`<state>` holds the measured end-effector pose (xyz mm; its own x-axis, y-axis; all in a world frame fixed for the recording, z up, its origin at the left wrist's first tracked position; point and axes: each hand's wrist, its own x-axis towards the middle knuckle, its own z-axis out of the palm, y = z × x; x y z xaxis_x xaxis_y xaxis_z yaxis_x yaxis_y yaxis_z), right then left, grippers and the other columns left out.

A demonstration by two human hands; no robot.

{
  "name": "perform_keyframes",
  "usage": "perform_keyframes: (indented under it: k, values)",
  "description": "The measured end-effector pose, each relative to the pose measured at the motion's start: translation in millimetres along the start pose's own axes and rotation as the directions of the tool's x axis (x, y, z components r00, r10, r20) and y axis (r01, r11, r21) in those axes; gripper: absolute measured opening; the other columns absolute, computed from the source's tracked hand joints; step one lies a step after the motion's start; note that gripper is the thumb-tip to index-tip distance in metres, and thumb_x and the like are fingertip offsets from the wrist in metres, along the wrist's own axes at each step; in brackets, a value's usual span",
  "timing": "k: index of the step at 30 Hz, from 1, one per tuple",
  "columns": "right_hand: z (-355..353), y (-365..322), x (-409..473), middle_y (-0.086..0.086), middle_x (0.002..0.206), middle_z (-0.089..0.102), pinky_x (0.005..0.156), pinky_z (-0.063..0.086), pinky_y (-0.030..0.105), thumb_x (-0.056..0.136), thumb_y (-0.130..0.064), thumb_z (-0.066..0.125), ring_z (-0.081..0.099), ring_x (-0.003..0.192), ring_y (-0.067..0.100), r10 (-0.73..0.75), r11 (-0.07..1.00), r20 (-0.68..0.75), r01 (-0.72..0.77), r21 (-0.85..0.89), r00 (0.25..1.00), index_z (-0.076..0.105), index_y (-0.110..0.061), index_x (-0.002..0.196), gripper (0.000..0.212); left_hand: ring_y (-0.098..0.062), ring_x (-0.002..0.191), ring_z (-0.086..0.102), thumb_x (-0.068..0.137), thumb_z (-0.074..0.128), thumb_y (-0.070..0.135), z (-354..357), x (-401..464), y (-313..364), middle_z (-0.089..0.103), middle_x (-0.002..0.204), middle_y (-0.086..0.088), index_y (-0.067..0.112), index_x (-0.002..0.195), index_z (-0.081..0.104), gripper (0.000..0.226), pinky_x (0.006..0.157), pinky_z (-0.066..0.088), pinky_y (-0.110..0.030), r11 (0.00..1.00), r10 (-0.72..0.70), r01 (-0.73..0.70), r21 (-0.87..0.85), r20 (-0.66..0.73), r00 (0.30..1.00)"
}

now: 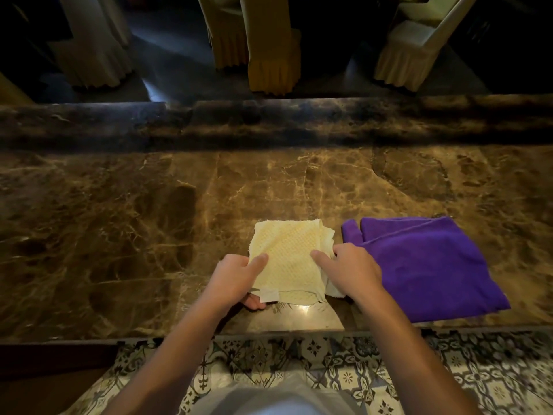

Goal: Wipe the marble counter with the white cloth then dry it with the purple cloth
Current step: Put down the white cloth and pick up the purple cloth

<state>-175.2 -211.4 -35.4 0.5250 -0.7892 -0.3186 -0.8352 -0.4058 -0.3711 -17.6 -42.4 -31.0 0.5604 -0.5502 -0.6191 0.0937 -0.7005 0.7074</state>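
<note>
Fingers of my left hand (236, 277) pinched the white cloth (288, 259) at its 8 o'clock corner; my right hand (350, 269) clamped its 3 o'clock edge. It lay flat on the worktop (119, 235), the purple cloth (425, 265) just beside at 3 o'clock, nearest my right hand.

Pretty dim shot overall, warm yellowish light. The desk (119, 235) is brightest around the middle, with a small glare spot near its 6 o'clock edge and a dark shadow band along the raised ledge at 12. Chairs (272, 55) behind sink into near-black. Wide-angle bend shows at the edges, and corners look soft.
</note>
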Motion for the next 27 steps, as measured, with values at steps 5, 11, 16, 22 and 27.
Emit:
perform_keyframes:
  k: [5, 11, 16, 22, 27]
  values:
    - [-3.4, -0.4, -10.0, -0.005, 0.076, 0.065, 0.053, 0.038, 0.031, 0.094, -0.074, 0.038, 0.064, 0.074, 0.019, 0.001, 0.989, -0.036, -0.007, -0.149, 0.999, 0.055, -0.024, 0.077, 0.055, -0.012, 0.046, 0.054, 0.097, 0.036, 0.068, -0.5, -2.8, 4.1, 0.056, 0.053, 0.006, 0.02, 0.061, 0.055, 0.063, 0.044, 0.041, -0.026, 0.596, 0.372, -0.083, 0.799, -0.182, 0.91]
    - [-17.2, 12.3, -23.8, -0.008, 0.078, 0.067, 0.063, 0.047, 0.034, 0.093, -0.065, 0.047, 0.063, 0.076, 0.017, 0.004, 0.999, -0.056, -0.007, -0.053, 0.998, 0.06, -0.028, 0.082, 0.041, -0.01, 0.048, 0.058, 0.094, 0.044, 0.068, -12.9, -5.5, -0.3, 0.06, 0.053, 0.008, 0.024, 0.062, 0.057, 0.056, 0.044, 0.045, -0.025, 0.558, 0.444, -0.098, 0.824, -0.197, 0.874]
    - [-31.6, 30.4, -40.6, -0.013, 0.086, 0.071, 0.074, 0.057, 0.035, 0.095, -0.057, 0.055, 0.065, 0.083, 0.008, -0.124, 0.991, 0.023, 0.123, 0.058, 0.992, 0.068, -0.035, 0.112, 0.032, -0.008, 0.061, 0.056, 0.092, 0.058, 0.062, -16.0, -16.2, -0.4, 0.059, 0.072, 0.012, 0.026, 0.08, 0.059, 0.037, 0.051, 0.047, -0.024, 0.533, 0.563, -0.131, 0.836, -0.235, 0.792]
    - [-70.2, 91.0, -49.1, -0.014, 0.101, 0.074, 0.074, 0.043, 0.006, 0.091, -0.038, 0.068, 0.064, 0.087, -0.007, -0.092, 0.925, -0.358, 0.213, 0.315, 0.929, 0.076, -0.026, 0.112, 0.026, -0.002, 0.051, 0.05, 0.093, 0.044, 0.065, 38.1, -30.6, 25.7, 0.054, 0.061, 0.013, 0.028, 0.077, 0.06, 0.044, 0.044, 0.044, -0.024, 0.467, 0.743, -0.362, 0.806, -0.136, 0.656]
    - [-93.8, 161.1, -29.3, 0.016, 0.127, 0.07, 0.102, 0.048, 0.041, 0.096, -0.027, 0.065, 0.062, 0.118, 0.035, 0.12, 0.987, -0.438, -0.059, 0.15, 0.891, 0.071, -0.005, 0.125, 0.037, -0.011, 0.052, 0.058, 0.09, 0.028, 0.079, 123.1, -13.9, 68.1, 0.057, 0.055, 0.009, 0.024, 0.072, 0.064, 0.069, 0.051, 0.049, -0.026, 0.398, 0.655, -0.394, 0.828, 0.044, 0.754]
